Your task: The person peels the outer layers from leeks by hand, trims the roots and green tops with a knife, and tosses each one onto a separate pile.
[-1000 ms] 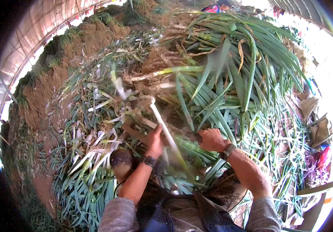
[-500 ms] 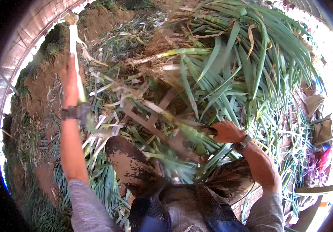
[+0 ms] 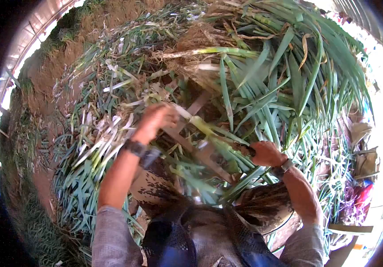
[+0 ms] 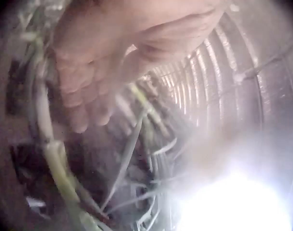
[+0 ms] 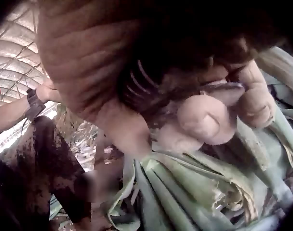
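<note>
a leek (image 3: 202, 126) is lying across a wooden frame (image 3: 199, 105); the right hand (image 3: 268, 153) is gripping a dark handle (image 3: 245, 149) at its leaves, the blurred left hand (image 3: 156, 118) is reaching its pale end, grip impossible to tell. pinning that end flat is looking wisest.

leek lvs (image 3: 289, 75) grn | stalk (image 3: 200, 123) pale-grn | trousers (image 3: 156, 187) mud-spotted brn | sleeve (image 3: 111, 236) grey

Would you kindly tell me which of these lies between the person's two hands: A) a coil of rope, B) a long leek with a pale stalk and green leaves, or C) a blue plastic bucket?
B: the long leek with a pale stalk and green leaves runs from beside the left hand towards the right hand, which grips a dark object.
</note>
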A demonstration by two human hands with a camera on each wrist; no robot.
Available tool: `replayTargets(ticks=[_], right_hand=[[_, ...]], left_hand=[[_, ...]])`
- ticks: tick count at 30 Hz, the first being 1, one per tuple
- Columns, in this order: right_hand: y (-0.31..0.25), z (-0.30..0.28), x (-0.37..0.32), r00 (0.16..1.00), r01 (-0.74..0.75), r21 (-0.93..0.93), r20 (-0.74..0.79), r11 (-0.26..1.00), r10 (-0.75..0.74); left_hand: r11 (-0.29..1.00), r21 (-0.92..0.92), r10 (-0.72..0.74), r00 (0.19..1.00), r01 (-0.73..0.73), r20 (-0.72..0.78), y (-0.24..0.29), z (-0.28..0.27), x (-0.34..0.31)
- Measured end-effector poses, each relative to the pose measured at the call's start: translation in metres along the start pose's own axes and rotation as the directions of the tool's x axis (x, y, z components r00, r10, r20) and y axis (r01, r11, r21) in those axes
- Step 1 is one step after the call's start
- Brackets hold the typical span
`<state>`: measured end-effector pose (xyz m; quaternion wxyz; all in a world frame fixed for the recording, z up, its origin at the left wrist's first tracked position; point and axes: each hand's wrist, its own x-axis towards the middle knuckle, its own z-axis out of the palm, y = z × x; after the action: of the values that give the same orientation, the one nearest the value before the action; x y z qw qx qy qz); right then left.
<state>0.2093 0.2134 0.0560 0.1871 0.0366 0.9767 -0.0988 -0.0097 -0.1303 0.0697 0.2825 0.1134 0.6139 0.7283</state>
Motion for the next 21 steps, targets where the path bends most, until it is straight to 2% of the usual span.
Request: replayTargets(ticks=[1,3,5,6,7,9,12,13,14,15,16,17,19,21], right_hand=[[-0.002,0.0,0.0,1.0,-0.003,0.003,-0.017,1.0,0.003],[-0.003,-0.003,0.003,0.999,-0.011,-0.002,-0.035,1.0,0.011],[-0.003,-0.007,0.006,0.992,-0.126,0.07,-0.013,0.99,0.127],[-0.013,-0.016,-0.002,0.996,-0.041,0.053,-0.079,0.998,0.045],[-0.011,-0.012,0.003,0.999,-0.032,0.009,-0.028,0.999,0.032],[-0.014,-0.01,0.004,0.993,0.011,0.028,-0.12,1.0,-0.007],[-0.006,-0.001,0.024,0.996,0.023,0.073,-0.086,0.997,-0.017],[-0.006,-0.001,0.028,0.996,0.024,0.073,-0.087,0.997,-0.017],[-0.008,-0.001,0.032,0.998,0.021,0.052,-0.064,0.998,-0.018],[-0.01,-0.003,0.036,0.999,0.02,0.03,-0.044,0.999,-0.018],[-0.014,-0.006,0.039,0.999,0.019,0.026,-0.046,0.999,-0.018],[-0.02,-0.01,0.04,0.999,0.03,0.038,-0.044,0.999,-0.028],[-0.024,-0.01,0.045,0.998,0.042,0.045,-0.04,0.998,-0.04],[-0.027,-0.009,0.052,0.994,0.042,0.132,-0.105,0.99,-0.028]], left_hand=[[0.992,-0.026,-0.123,0.992,0.124,0.026,-0.026,0.015,0.016],[0.979,0.034,-0.2,0.98,0.199,0.019,-0.067,0.034,0.034],[0.961,-0.073,-0.271,0.961,0.267,-0.05,-0.116,0.037,0.053],[0.958,-0.033,-0.285,0.947,0.283,-0.148,-0.124,0.044,0.055],[0.954,0.004,-0.29,0.925,0.301,-0.245,-0.131,0.05,0.059],[0.959,0.046,-0.257,0.924,0.28,-0.284,-0.156,0.051,0.072],[0.972,0.228,0.054,0.903,0.05,-0.426,-0.215,0.042,0.102],[0.972,0.228,0.054,0.903,0.049,-0.426,-0.236,0.037,0.109],[0.997,0.004,-0.075,0.925,0.082,-0.373,-0.262,0.029,0.116],[0.968,-0.219,-0.187,0.939,0.125,-0.29,-0.276,0.025,0.12],[0.971,-0.203,-0.201,0.889,0.126,-0.412,-0.239,0.05,0.101],[0.971,-0.206,-0.201,0.89,0.125,-0.41,-0.205,0.064,0.083],[0.806,-0.581,-0.291,0.931,0.114,-0.221,-0.159,0.081,0.061],[0.828,-0.548,-0.264,0.944,0.118,-0.196,-0.16,0.079,0.062]])
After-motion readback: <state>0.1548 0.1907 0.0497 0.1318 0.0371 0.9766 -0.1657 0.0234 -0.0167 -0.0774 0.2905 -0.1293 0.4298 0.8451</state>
